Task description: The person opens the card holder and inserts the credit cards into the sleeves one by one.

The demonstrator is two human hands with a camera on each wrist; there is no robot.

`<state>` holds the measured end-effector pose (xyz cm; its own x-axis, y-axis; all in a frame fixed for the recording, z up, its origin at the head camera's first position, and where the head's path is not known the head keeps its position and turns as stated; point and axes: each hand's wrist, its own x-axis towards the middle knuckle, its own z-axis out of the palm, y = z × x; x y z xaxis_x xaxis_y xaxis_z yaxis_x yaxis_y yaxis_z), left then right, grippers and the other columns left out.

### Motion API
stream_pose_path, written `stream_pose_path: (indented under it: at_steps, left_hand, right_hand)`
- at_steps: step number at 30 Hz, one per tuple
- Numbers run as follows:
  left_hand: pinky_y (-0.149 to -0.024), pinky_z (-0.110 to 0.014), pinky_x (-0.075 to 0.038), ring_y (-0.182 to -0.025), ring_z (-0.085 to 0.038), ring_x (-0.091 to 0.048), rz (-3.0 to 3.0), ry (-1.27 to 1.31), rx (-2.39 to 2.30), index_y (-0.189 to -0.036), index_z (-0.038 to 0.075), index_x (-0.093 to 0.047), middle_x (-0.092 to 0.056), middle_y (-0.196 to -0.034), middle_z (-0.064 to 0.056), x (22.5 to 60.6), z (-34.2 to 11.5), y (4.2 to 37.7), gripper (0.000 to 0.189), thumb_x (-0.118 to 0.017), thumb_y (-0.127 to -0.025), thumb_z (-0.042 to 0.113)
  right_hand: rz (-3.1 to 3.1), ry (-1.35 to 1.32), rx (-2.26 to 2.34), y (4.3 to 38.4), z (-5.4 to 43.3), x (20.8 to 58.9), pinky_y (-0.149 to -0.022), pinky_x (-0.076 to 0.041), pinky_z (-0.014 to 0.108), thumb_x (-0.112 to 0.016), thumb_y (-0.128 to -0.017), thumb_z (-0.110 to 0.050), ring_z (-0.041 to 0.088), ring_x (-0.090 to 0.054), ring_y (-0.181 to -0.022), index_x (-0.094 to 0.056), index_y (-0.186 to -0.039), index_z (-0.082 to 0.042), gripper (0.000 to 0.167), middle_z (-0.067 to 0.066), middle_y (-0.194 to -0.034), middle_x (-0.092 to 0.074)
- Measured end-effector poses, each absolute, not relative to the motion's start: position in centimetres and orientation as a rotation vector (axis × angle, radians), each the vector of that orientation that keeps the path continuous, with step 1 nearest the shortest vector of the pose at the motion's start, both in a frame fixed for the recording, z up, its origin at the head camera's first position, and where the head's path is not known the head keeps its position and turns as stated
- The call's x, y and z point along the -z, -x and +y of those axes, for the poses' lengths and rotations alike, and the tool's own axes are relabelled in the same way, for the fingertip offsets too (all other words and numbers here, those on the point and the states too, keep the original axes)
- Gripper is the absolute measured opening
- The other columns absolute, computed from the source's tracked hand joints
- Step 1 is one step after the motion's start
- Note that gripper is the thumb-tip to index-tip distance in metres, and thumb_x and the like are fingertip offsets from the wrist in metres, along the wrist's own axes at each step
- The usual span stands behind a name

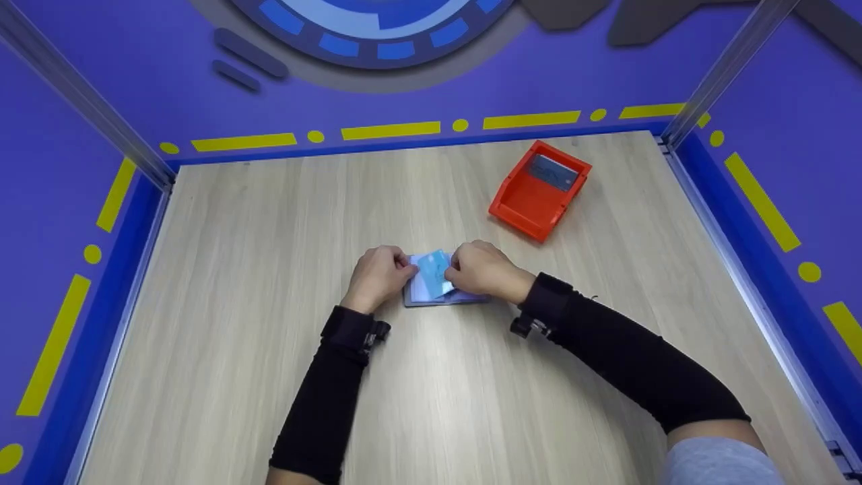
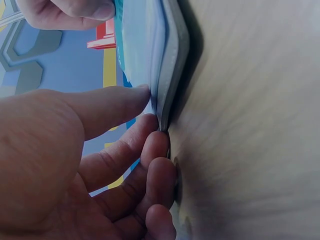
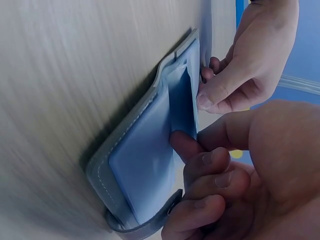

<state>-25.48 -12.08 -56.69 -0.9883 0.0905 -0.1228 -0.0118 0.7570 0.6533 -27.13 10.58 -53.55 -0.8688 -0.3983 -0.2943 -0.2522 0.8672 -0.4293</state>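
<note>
A grey card holder (image 1: pixel 415 301) with pale plastic sleeves (image 3: pixel 142 155) lies unfolded on the table. White stitching runs along its cover, and a strap (image 3: pixel 150 225) curves out from one end in the right wrist view. My left hand (image 1: pixel 378 273) pinches the left edge of the holder, thumb on the sleeves and fingertips at the cover. Over the sleeves, a light-blue card (image 1: pixel 433 273) stands tilted. My right hand (image 1: pixel 488 269) pinches this card at its right side between thumb and index finger, its other fingers curled. The right hand hides part of the holder.
A red open-fronted bin (image 1: pixel 522 205) stands on the table to the back right, with a dark grey flat piece (image 1: pixel 552 172) at its far end. Blue-purple panels (image 1: pixel 404 101) with yellow marks wall the wooden table (image 1: pixel 269 222) at the back and sides.
</note>
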Motion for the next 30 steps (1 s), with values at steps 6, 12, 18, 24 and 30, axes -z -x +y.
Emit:
stream_pose_path:
  at_steps: [6, 12, 18, 24, 30]
  left_hand:
    - [-0.068, -0.031, -0.043, -0.077, -0.018, -0.06, 2.819, -0.043, -1.018, -0.096, 0.01, -0.078, -0.067, -0.085, 0.001, 56.72, -12.0, 25.51, 0.016, -0.08, -0.1, 0.024]
    - [-0.068, -0.03, -0.044, -0.076, -0.018, -0.061, 2.825, -0.034, -1.016, -0.095, 0.01, -0.078, -0.069, -0.085, 0.0, 56.82, -11.97, 25.53, 0.016, -0.08, -0.099, 0.025]
    - [-0.068, -0.031, -0.045, -0.075, -0.018, -0.062, 2.818, -0.031, -1.035, -0.094, 0.01, -0.078, -0.071, -0.087, -0.002, 56.79, -12.04, 25.54, 0.015, -0.078, -0.1, 0.023]
    - [-0.067, -0.03, -0.044, -0.074, -0.018, -0.061, 2.824, -0.036, -1.034, -0.092, 0.011, -0.077, -0.07, -0.087, -0.001, 56.85, -12.05, 25.57, 0.015, -0.077, -0.1, 0.023]
    - [-0.062, -0.029, -0.041, -0.068, -0.016, -0.058, 2.832, -0.036, -1.04, -0.089, 0.012, -0.076, -0.066, -0.081, 0.001, 56.98, -12.04, 25.61, 0.017, -0.075, -0.101, 0.024]
  right_hand:
    - [2.69, 0.438, 0.577, 27.33, 10.54, 53.67, -0.062, -0.033, 0.033, -0.066, -0.099, -0.025, 0.018, -0.047, -0.068, -0.057, -0.061, -0.019, 0.039, -0.007, -0.061, -0.042]
    - [2.678, 0.417, 0.574, 27.45, 10.56, 53.83, -0.059, -0.035, 0.032, -0.064, -0.102, -0.025, 0.017, -0.049, -0.063, -0.057, -0.061, -0.019, 0.042, -0.007, -0.06, -0.044]
    - [2.662, 0.459, 0.594, 27.36, 10.47, 53.98, -0.058, -0.036, 0.031, -0.064, -0.105, -0.026, 0.016, -0.049, -0.062, -0.056, -0.061, -0.021, 0.045, -0.008, -0.06, -0.044]
    - [2.678, 0.467, 0.618, 27.18, 10.45, 53.96, -0.06, -0.036, 0.031, -0.068, -0.103, -0.025, 0.016, -0.05, -0.065, -0.062, -0.064, -0.018, 0.04, -0.007, -0.062, -0.046]
    - [2.66, 0.513, 0.645, 27.08, 10.35, 54.09, -0.06, -0.038, 0.029, -0.069, -0.101, -0.022, 0.016, -0.052, -0.067, -0.076, -0.076, -0.014, 0.027, -0.006, -0.067, -0.054]
